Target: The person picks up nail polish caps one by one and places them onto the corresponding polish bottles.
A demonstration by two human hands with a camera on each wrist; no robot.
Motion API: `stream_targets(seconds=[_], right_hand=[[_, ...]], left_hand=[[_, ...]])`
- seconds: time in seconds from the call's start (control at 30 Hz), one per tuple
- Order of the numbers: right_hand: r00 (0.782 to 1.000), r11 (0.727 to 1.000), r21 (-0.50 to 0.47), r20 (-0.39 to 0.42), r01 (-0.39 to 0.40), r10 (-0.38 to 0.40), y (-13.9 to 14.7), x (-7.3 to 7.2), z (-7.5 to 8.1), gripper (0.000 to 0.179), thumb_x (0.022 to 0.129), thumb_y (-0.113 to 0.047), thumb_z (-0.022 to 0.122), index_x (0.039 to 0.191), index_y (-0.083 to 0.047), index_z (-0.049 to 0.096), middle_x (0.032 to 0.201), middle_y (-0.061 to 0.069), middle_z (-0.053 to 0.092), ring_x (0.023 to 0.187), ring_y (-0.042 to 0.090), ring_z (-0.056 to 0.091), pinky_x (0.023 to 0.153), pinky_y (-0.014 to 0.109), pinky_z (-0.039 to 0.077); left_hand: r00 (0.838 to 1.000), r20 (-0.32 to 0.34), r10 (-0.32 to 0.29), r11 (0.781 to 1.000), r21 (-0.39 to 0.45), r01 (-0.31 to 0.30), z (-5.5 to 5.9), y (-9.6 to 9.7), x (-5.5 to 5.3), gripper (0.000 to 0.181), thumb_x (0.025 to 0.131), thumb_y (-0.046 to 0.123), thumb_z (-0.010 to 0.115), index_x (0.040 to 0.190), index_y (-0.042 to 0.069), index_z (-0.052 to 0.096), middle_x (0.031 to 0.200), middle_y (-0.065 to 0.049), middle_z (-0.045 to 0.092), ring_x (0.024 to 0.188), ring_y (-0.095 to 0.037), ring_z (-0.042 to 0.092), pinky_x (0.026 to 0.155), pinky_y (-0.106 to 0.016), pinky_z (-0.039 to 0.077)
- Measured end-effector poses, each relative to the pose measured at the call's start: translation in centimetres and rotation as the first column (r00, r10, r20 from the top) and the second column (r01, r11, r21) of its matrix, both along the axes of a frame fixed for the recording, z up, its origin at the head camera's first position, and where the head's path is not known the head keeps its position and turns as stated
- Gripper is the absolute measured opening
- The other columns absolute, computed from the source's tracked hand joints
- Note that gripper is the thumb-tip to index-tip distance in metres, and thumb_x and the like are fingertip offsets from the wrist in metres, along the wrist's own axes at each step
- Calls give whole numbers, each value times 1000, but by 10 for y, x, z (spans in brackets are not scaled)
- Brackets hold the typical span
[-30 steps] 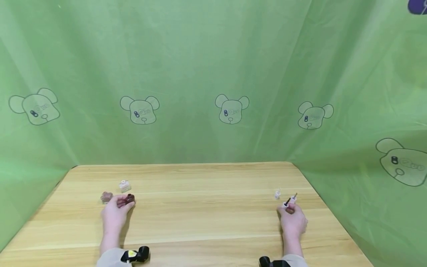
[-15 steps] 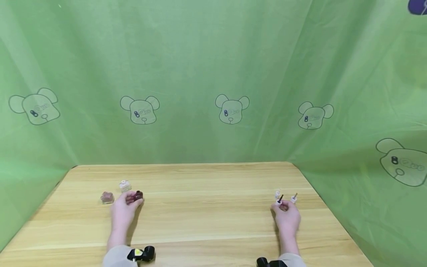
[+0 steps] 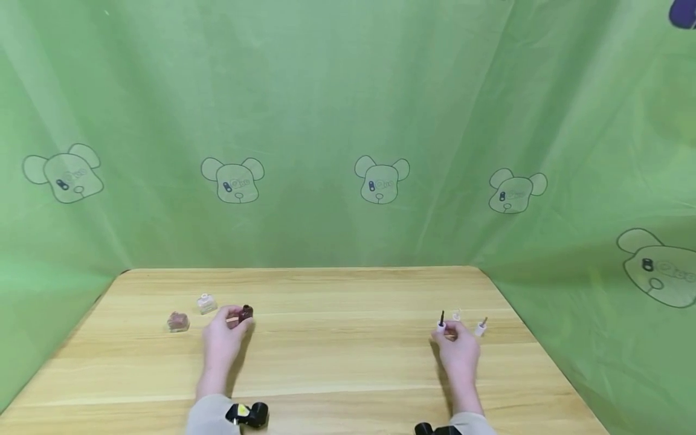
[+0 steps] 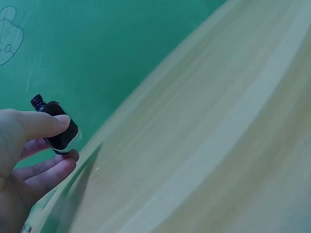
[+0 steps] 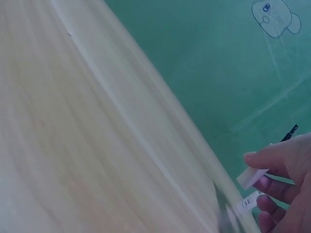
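My left hand (image 3: 222, 338) pinches a small dark nail polish bottle (image 4: 62, 133) between thumb and fingers. The bottle's threaded neck is bare, and it tilts in the left wrist view. On the table beside that hand stand an uncapped mauve nail polish bottle (image 3: 177, 322) and a clear one (image 3: 206, 304). Over on the right, my right hand (image 3: 459, 353) holds a white nail polish cap (image 5: 250, 177), its dark brush (image 3: 442, 315) pointing up. Just behind and beside it stand two more white caps, one with a pale brush (image 3: 457, 315), one with a brown brush (image 3: 482, 327).
The wooden table (image 3: 337, 350) stretches between the two hands. A green curtain (image 3: 304, 229) printed with bear heads hangs along its back and sides. Black wrist cameras sit on both sleeves.
My left hand has carried the dark bottle to the right, away from the other bottles. My right hand has moved left with its cap, away from the brown-brush cap.
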State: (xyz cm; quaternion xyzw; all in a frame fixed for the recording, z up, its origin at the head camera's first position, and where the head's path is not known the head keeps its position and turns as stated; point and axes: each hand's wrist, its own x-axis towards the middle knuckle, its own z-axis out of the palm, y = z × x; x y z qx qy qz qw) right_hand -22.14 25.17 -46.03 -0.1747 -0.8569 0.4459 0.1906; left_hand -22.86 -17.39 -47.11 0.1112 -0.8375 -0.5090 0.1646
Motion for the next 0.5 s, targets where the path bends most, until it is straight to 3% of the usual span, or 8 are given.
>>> stream_targets(seconds=[0.1, 0.27, 0.5], right_hand=[[1000, 1000, 20, 2, -22, 22, -5, -1, 1, 29, 85, -8, 71, 109, 5, 64, 106, 27, 67, 95, 38, 61, 77, 37, 49], [998, 996, 61, -4, -60, 61, -13, -4, 3, 29, 85, -8, 70, 109, 6, 64, 106, 28, 67, 98, 39, 59, 84, 48, 49], [993, 989, 91, -6, -117, 118, -20, -11, 6, 29, 85, -8, 70, 110, 5, 65, 110, 27, 67, 103, 40, 58, 89, 52, 49]], left_hand=[[1000, -4, -9, 1000, 18, 9, -2, 6, -2, 37, 86, 10, 72, 118, -2, 59, 124, -27, 63, 107, -41, 66, 92, -45, 55], [999, -16, -38, 998, 49, 38, -4, 17, -5, 37, 86, 8, 71, 120, -1, 59, 124, -27, 62, 108, -40, 66, 92, -44, 56], [994, -85, -69, 994, 84, 76, -9, 38, -13, 34, 84, 6, 73, 116, 0, 62, 118, -25, 66, 101, -38, 69, 86, -40, 58]])
